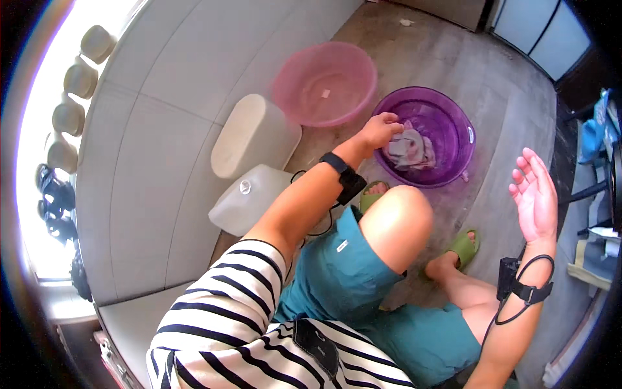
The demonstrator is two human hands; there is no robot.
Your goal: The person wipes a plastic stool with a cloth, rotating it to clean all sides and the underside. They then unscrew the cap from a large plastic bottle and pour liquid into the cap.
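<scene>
A purple basin stands on the floor in front of my feet. In its left part lies a wet-looking, crumpled pale cloth with pinkish and grey patches. Over the basin's left rim reaches my left hand, its fingers curled against the upper edge of the cloth. They look closed on it, though the fingertips are partly hidden. Apart from the basin, off to the right, my right hand is raised in the air, palm turned up and fingers stretched out, holding nothing.
Behind the purple basin, at its left, is a pink basin. A white oval-topped container and a translucent jug stand along the tiled wall. My slippered feet are close to the purple basin. Dark furniture legs are at far right.
</scene>
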